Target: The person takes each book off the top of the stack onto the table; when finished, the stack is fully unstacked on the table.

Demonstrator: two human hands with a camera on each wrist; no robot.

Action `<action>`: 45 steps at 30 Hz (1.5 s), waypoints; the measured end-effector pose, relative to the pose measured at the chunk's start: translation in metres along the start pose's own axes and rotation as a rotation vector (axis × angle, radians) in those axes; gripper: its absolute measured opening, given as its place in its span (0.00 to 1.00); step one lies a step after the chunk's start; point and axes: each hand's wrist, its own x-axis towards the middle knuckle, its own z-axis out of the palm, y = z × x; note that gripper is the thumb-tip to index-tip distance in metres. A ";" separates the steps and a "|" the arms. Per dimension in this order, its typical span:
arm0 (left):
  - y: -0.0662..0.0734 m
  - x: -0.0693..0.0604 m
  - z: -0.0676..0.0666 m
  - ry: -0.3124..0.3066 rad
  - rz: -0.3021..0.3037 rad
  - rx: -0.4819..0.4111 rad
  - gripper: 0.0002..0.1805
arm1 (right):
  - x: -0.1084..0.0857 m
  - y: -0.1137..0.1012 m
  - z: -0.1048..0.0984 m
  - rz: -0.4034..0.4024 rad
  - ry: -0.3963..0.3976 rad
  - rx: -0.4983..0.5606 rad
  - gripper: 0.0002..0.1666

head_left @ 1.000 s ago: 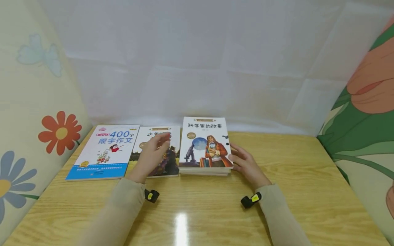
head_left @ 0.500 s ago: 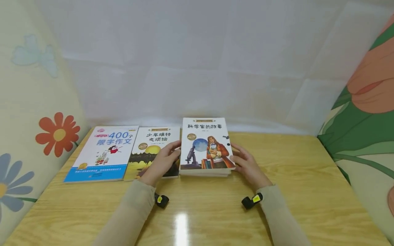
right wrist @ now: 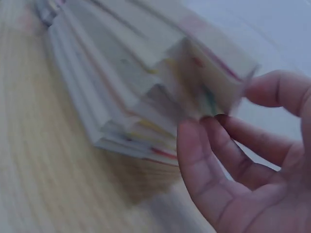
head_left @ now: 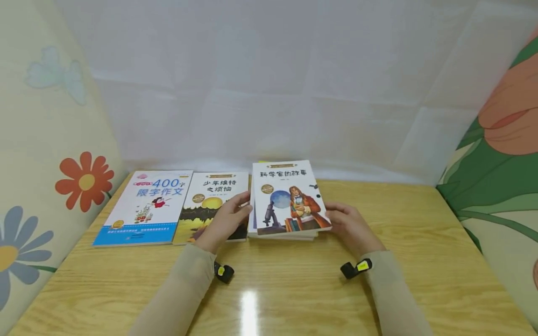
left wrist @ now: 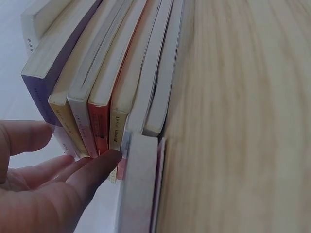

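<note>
A white-covered book with a robed figure, a microscope and a moon (head_left: 290, 196) lies on top of a book stack (head_left: 283, 236), shifted rightward and slightly turned. My right hand (head_left: 353, 228) pinches this top book at its right edge. In the right wrist view the thumb is above the book (right wrist: 221, 43) and the fingers below it. At the stack's left side is my left hand (head_left: 224, 221). Its fingers (left wrist: 92, 172) touch the spines in the left wrist view, and its thumb lies by a purple spine (left wrist: 39, 97).
To the left of the stack lies a book with a yellow moon cover (head_left: 210, 203). Farther left is a white and blue book (head_left: 143, 207). All rest on a wooden table (head_left: 286, 289). A white cloth (head_left: 273, 84) hangs behind, between flower-patterned side panels (head_left: 500, 186).
My left hand has come from above the yellow moon book to the stack's left side. My right hand has moved right, sliding the top book off line with those beneath.
</note>
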 end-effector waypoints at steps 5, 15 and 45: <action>0.000 -0.001 -0.001 0.021 -0.018 -0.026 0.29 | 0.000 -0.004 0.001 0.020 0.020 0.025 0.23; -0.002 0.000 0.000 0.008 -0.041 -0.078 0.29 | -0.002 -0.013 0.014 0.028 0.097 0.002 0.20; 0.002 0.001 0.004 0.050 -0.079 -0.067 0.28 | -0.059 -0.027 -0.084 -0.151 0.277 0.393 0.20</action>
